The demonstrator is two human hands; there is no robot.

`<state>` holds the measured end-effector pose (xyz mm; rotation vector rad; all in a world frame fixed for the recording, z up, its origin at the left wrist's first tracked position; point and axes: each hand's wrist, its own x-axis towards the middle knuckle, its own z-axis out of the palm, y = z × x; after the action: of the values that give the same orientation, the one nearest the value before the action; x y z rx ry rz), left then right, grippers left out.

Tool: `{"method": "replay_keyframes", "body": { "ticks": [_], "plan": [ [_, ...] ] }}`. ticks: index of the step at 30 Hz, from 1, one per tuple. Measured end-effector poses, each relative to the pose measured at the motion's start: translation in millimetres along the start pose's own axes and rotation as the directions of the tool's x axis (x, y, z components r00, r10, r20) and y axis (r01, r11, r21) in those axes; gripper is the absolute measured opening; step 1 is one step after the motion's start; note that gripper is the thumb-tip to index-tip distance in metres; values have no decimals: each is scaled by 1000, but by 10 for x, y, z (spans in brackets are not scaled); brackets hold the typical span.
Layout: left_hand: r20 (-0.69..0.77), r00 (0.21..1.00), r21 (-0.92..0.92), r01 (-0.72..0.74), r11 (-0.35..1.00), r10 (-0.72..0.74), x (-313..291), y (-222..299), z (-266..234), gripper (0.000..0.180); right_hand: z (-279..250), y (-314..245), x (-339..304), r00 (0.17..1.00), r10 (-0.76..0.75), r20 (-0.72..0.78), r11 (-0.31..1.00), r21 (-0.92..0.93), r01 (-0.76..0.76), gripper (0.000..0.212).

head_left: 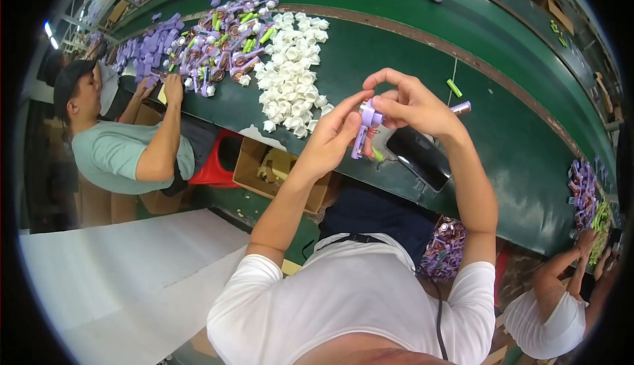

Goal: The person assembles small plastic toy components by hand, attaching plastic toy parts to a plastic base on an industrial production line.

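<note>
Both hands meet over the near edge of the green worktable, around a small purple plastic part [362, 139] with a rounded head and a narrow stem. My left hand [328, 138] is closed on it, thumb and fingers at its left side. Closed too, my right hand [422, 109] pinches at the head of the same part; its fingertips partly hide what they touch. Reddish wires and a light-green cylinder [378, 155] show just below the part. Beneath my right wrist lies a black smartphone [421, 159]. A purple tube with a shiny end [461, 108] sticks out beyond that wrist.
White flower-shaped pieces [290, 78] cover the table at left, beside heaped purple assemblies with green cylinders [228, 38]. One green cylinder [454, 88] lies farther back. A cardboard box [247, 167] and red stool [218, 167] stand below. Co-workers sit left [125, 150] and right [548, 305].
</note>
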<state>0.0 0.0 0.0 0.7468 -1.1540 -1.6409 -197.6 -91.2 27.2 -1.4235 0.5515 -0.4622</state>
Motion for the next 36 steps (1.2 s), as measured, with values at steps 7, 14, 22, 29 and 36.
{"method": "replay_keyframes", "body": {
  "ticks": [7,14,22,29,36],
  "plan": [
    [-147,927,600,-195,776,346,174,-185,68,30,86,199,-188,957,-46,-288,994,78,71,41],
    [-429,783,583,-141,800,450,321,-42,153,31,558,391,-226,650,-708,-277,473,-869,144,27],
    [-400,794,587,-162,793,458,333,58,76,34,546,387,-153,737,-483,-473,843,-478,247,20],
    [-25,828,796,-323,512,561,253,315,144,44,404,393,-262,825,-406,-392,909,-267,320,21],
    [52,842,895,-278,349,537,183,404,222,47,408,368,-361,845,-360,-396,927,-253,276,19]
  ]
}}
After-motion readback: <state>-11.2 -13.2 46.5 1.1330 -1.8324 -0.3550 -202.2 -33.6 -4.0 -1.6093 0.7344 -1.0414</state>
